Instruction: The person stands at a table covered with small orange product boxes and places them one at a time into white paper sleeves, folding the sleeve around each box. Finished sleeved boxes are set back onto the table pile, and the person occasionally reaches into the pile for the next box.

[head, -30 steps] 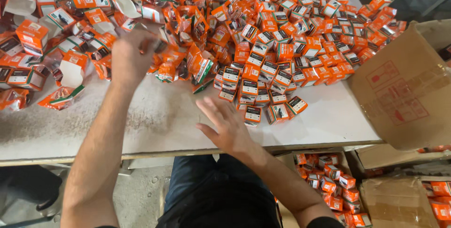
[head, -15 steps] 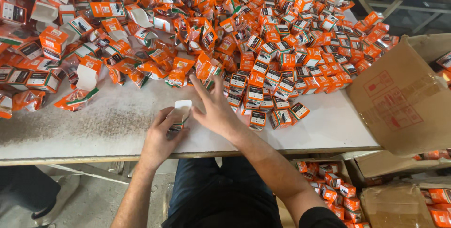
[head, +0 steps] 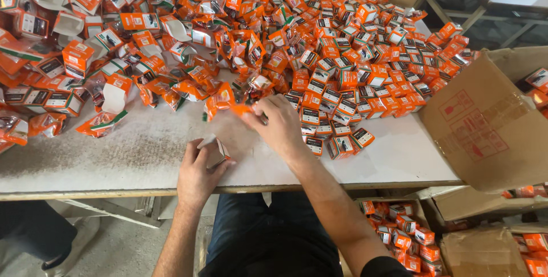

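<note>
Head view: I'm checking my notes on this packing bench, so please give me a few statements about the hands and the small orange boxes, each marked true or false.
1. The left hand holds a small open carton with white flaps near the front edge of the white worn tabletop. True.
2. The right hand lies flat and empty on the table. False: its fingers pinch a flattened orange packet.
3. The small orange cardboard boxes are stacked in neat rows. False: they lie in a loose heap.
4. A large brown corrugated carton stands at the table's right end. True.
5. More orange boxes lie in a carton below the table. True.
</note>
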